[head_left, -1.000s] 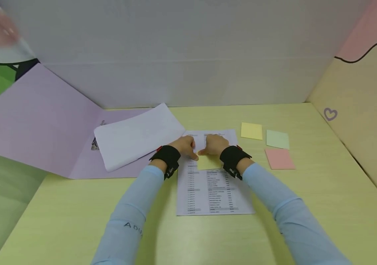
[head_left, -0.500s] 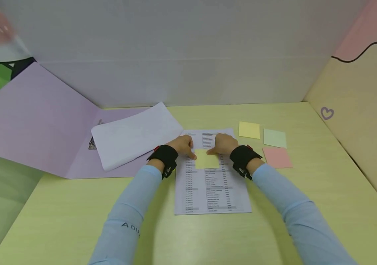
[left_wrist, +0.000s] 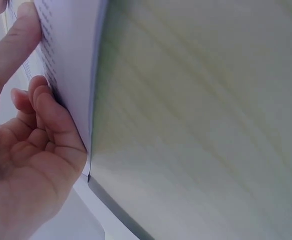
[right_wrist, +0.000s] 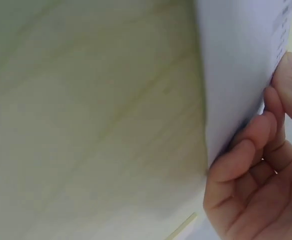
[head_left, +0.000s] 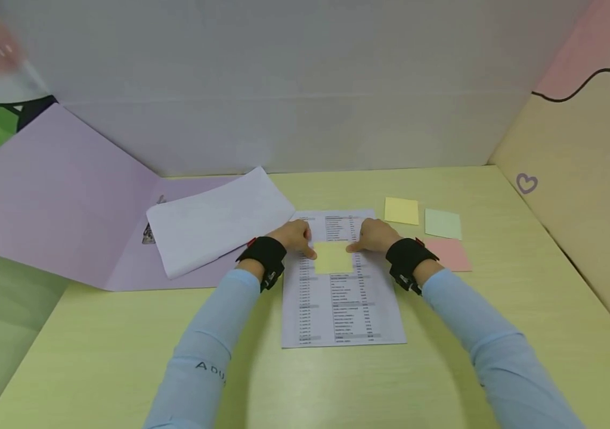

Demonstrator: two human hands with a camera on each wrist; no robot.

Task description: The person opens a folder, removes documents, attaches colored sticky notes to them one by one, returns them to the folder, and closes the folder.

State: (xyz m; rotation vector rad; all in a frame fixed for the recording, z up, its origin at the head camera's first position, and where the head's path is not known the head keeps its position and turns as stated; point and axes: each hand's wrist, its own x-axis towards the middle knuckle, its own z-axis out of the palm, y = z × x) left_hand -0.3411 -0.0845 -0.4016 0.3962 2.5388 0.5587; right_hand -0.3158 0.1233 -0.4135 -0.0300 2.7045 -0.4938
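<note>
A yellow sticky note lies on the upper half of a printed sheet with columns of small text. At the note's left edge is my left hand, its thumb pointing inward at the note. My right hand mirrors it, with the thumb tip at the note's right edge. Both wrist views show a straight thumb reaching onto the paper and the other fingers loosely bent beside the sheet. The right fingers rest along its side edge.
Right of the sheet lie another yellow sticky note, a green one and a pink one. To the left is an open purple folder, with blank white paper across it. A grey wall bounds the table behind.
My right hand has slid to the right across the yellow note, its thumb moving from the note's left part to its right edge. The left hand has kept its place.
</note>
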